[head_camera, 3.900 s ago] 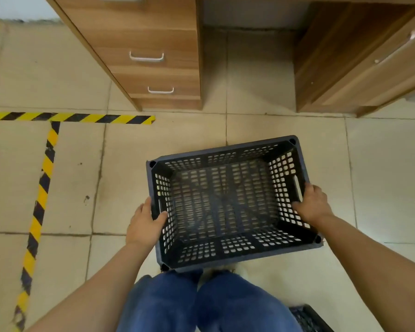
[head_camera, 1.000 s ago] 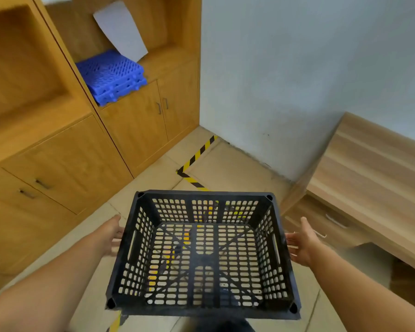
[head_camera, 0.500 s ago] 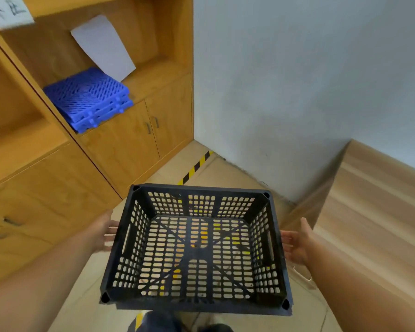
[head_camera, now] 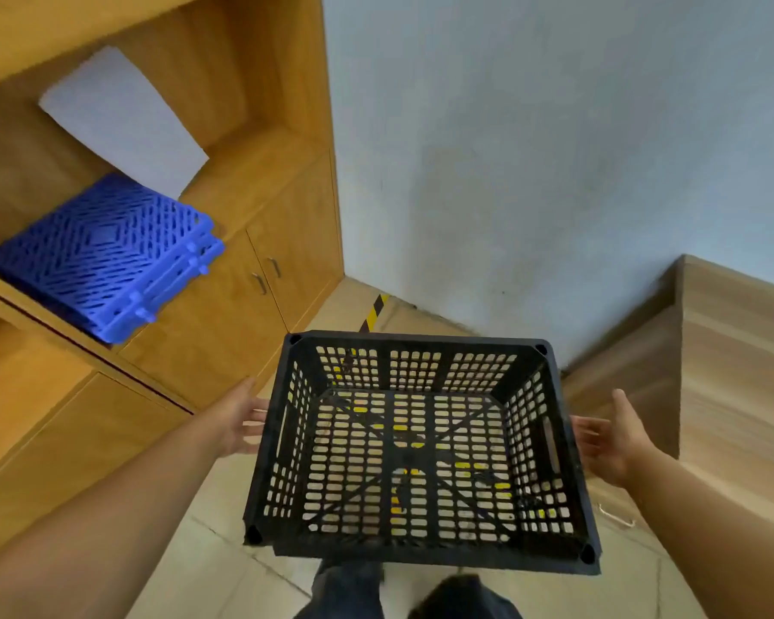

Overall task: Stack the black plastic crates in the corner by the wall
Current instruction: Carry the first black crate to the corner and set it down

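A pale wall (head_camera: 555,149) meets the wooden cabinet unit (head_camera: 224,323) in a corner ahead, and a strip of tiled floor (head_camera: 224,560) runs toward it, marked by yellow-and-black hazard tape (head_camera: 373,311). On the right a wooden desk (head_camera: 733,377) closes that side, so the open floor is a lane between cabinet and desk. The black plastic crate (head_camera: 416,453) hangs in the air at the middle of the view, open side up, its far rim pointing at the corner; floor and tape show through its slotted base. Blue plastic grid panels (head_camera: 103,256) lie stacked on the cabinet's open shelf, a white sheet (head_camera: 121,122) leaning behind them. The crate hides most of the floor in the corner, and the person's legs are cut off at the bottom edge. The left hand (head_camera: 238,417) and right hand (head_camera: 611,435) flank the crate's short walls, fingers reaching to the handle slots; the fingertips are hidden, so whether they curl around the handles cannot be told.
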Tool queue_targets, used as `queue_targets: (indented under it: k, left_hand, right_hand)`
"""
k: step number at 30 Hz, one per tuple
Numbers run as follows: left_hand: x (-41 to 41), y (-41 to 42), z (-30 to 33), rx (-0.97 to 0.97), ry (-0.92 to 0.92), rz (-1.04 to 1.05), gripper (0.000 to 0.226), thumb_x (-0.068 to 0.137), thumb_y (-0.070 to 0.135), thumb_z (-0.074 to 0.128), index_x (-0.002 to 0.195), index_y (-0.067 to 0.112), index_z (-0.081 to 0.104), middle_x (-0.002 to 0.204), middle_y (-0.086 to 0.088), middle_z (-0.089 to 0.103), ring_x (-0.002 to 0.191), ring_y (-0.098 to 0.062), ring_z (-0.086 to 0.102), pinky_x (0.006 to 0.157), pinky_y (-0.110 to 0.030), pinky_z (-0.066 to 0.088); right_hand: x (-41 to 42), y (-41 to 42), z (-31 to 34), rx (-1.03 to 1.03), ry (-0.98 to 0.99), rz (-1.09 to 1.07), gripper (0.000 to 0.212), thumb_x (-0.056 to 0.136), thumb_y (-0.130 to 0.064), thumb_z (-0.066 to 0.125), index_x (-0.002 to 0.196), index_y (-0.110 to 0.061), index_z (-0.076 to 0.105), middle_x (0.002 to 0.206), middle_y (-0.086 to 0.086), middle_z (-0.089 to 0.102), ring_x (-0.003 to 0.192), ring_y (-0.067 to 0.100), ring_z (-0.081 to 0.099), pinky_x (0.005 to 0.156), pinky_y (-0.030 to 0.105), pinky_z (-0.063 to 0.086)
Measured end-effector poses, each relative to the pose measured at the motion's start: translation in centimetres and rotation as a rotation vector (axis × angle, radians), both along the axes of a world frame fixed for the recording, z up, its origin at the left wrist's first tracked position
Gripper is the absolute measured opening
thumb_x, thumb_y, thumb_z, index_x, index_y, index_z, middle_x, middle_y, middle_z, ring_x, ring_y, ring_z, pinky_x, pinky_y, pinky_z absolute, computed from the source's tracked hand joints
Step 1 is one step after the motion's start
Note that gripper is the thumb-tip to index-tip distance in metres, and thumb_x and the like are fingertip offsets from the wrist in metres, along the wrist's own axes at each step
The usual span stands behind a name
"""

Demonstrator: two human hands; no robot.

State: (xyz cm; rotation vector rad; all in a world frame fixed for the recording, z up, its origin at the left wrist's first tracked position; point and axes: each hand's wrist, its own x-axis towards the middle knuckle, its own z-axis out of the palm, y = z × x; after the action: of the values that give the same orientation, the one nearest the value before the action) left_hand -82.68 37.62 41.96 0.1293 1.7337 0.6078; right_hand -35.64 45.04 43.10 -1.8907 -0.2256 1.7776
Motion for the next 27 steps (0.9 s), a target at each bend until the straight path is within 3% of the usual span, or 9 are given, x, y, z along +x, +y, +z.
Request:
queue_targets:
  k: [2, 6, 13, 16, 20, 23, 25, 27]
  left_hand:
    - [-1.3, 2.6, 0.0, -0.014, 0.014, -0.029, 0.059, 0.097, 0.054, 0.023, 0.091, 0.006, 0.057, 0.095, -0.015, 0.058, 0.099, -0.03, 0.053, 0.089, -0.048, 0.041]
    - [-2.6, 7.7, -0.8, -0.042, 0.036, -0.072, 0.059, 0.098, 0.053, 0.019, 0.09, 0.007, 0.055, 0.091, -0.012, 0.054, 0.102, -0.028, 0.047, 0.083, -0.045, 0.037]
    - [-2.1, 16.2, -3.0, -0.068, 0.075, -0.093, 0.056, 0.098, 0.052, 0.02, 0.089, 0.008, 0.053, 0.095, -0.013, 0.054, 0.102, -0.029, 0.047, 0.089, -0.047, 0.037]
    - [-1.5, 20.1, -3.8, -0.08, 0.091, -0.13, 0.058, 0.098, 0.052, 0.019, 0.1, 0.005, 0.053, 0.096, -0.014, 0.055, 0.102, -0.029, 0.047, 0.087, -0.047, 0.037]
    - [-1.0, 25.5, -5.3, -0.078, 0.112, -0.136, 0.061, 0.098, 0.053, 0.02, 0.118, 0.005, 0.05, 0.112, -0.016, 0.054, 0.104, -0.03, 0.048, 0.086, -0.047, 0.039]
    - [-0.6, 29.1, -6.7, -0.074, 0.128, -0.128, 0.061, 0.098, 0.052, 0.021, 0.119, 0.004, 0.051, 0.11, -0.016, 0.055, 0.102, -0.03, 0.05, 0.087, -0.048, 0.04]
    - [-0.3, 31.6, -7.8, -0.074, 0.122, -0.12, 0.061, 0.098, 0.051, 0.021, 0.12, 0.003, 0.051, 0.106, -0.015, 0.056, 0.102, -0.029, 0.049, 0.091, -0.047, 0.039]
    - [0.1, 33.8, -8.9, -0.077, 0.124, -0.111, 0.059, 0.099, 0.051, 0.02, 0.118, 0.005, 0.052, 0.104, -0.015, 0.056, 0.104, -0.029, 0.048, 0.095, -0.046, 0.037]
  right_hand:
    - [-1.6, 0.9, 0.0, 0.002, -0.021, -0.019, 0.079, 0.086, -0.07, 0.029, 0.105, 0.002, 0.055, 0.108, 0.022, 0.058, 0.106, 0.035, 0.055, 0.094, 0.047, 0.041]
    - [-3.4, 2.8, -1.2, -0.009, -0.018, -0.107, 0.08, 0.086, -0.069, 0.03, 0.11, 0.004, 0.053, 0.109, 0.022, 0.059, 0.099, 0.034, 0.057, 0.086, 0.045, 0.045]
    - [-4.0, 7.7, -3.9, -0.071, -0.016, -0.205, 0.078, 0.088, -0.068, 0.029, 0.114, 0.002, 0.051, 0.108, 0.022, 0.058, 0.096, 0.032, 0.057, 0.085, 0.045, 0.045]
    - [-3.7, 11.1, -4.8, -0.094, -0.037, -0.213, 0.08, 0.087, -0.068, 0.028, 0.117, 0.002, 0.051, 0.112, 0.023, 0.058, 0.1, 0.035, 0.057, 0.09, 0.047, 0.044]
    - [-3.4, 16.1, -5.9, -0.123, -0.074, -0.213, 0.082, 0.088, -0.069, 0.025, 0.123, 0.001, 0.05, 0.119, 0.023, 0.057, 0.11, 0.036, 0.054, 0.1, 0.048, 0.04]
    - [-3.3, 19.3, -7.3, -0.151, -0.107, -0.214, 0.082, 0.089, -0.068, 0.021, 0.124, 0.001, 0.05, 0.107, 0.021, 0.06, 0.102, 0.035, 0.057, 0.097, 0.048, 0.043]
    - [-3.6, 21.4, -8.4, -0.172, -0.148, -0.215, 0.081, 0.09, -0.066, 0.02, 0.126, 0.0, 0.049, 0.096, 0.018, 0.059, 0.087, 0.031, 0.057, 0.085, 0.044, 0.046]
    - [-4.0, 23.3, -9.4, -0.185, -0.173, -0.211, 0.079, 0.092, -0.064, 0.019, 0.128, 0.001, 0.047, 0.109, 0.022, 0.058, 0.099, 0.035, 0.056, 0.092, 0.046, 0.043]
